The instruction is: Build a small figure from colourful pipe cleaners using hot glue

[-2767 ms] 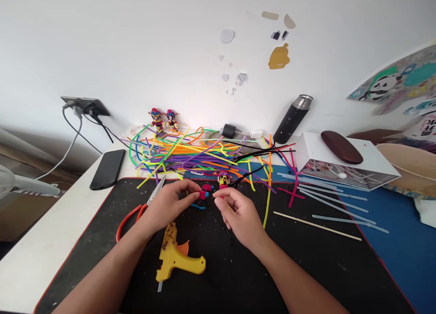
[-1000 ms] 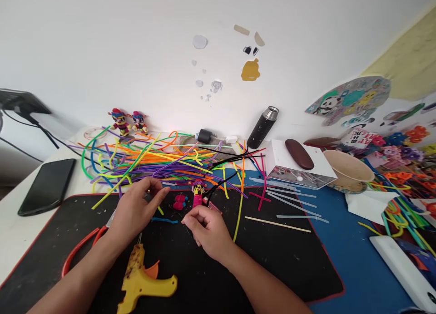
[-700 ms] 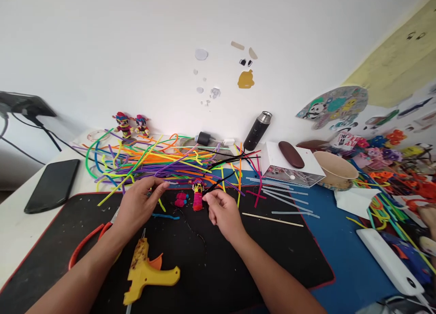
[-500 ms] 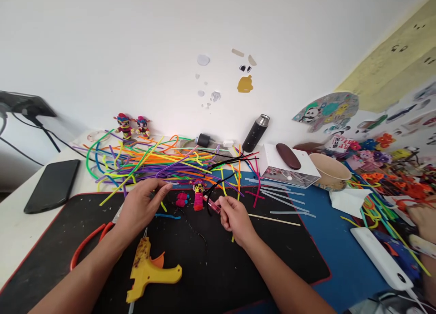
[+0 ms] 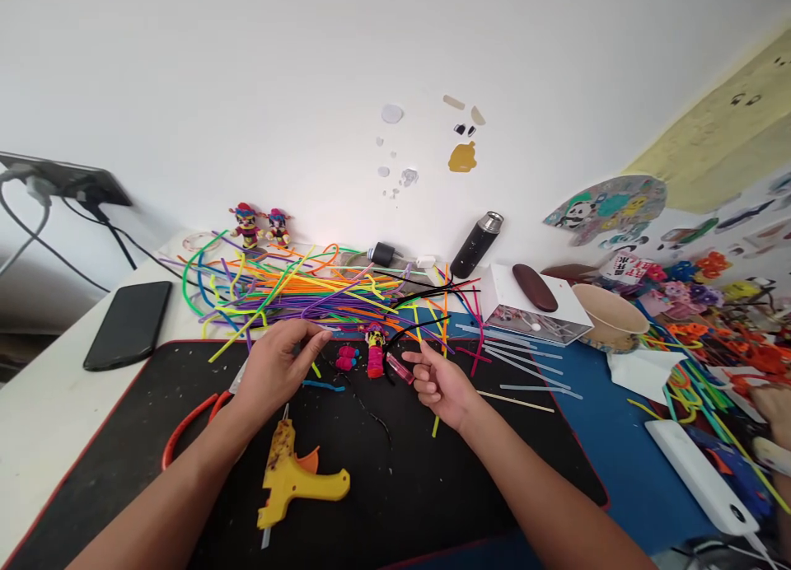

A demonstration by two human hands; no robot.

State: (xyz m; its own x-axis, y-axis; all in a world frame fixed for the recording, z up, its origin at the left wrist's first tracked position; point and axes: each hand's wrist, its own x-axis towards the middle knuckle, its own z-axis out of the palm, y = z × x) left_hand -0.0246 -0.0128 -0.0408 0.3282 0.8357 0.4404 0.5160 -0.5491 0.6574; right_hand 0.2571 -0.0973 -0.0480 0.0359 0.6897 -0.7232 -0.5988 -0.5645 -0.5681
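The right hand (image 5: 446,389) has parted thumb and forefinger, now loose beside the pink tube (image 5: 400,371), probably light, stiff, best pinched mid-length; whether the left hand (image 5: 278,368) grips is unclear.

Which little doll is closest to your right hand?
The fuzzy doll with the pink tube body, on the black mat; the other two fuzzy pink-and-yellow dolls are by the white wall.

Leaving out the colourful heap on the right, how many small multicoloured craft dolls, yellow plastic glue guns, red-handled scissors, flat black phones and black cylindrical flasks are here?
Small multicoloured dolls: 3
Yellow glue gun: 1
Red-handled scissors, partly hidden: 1
Black phone: 1
Black flask: 1
Total: 7
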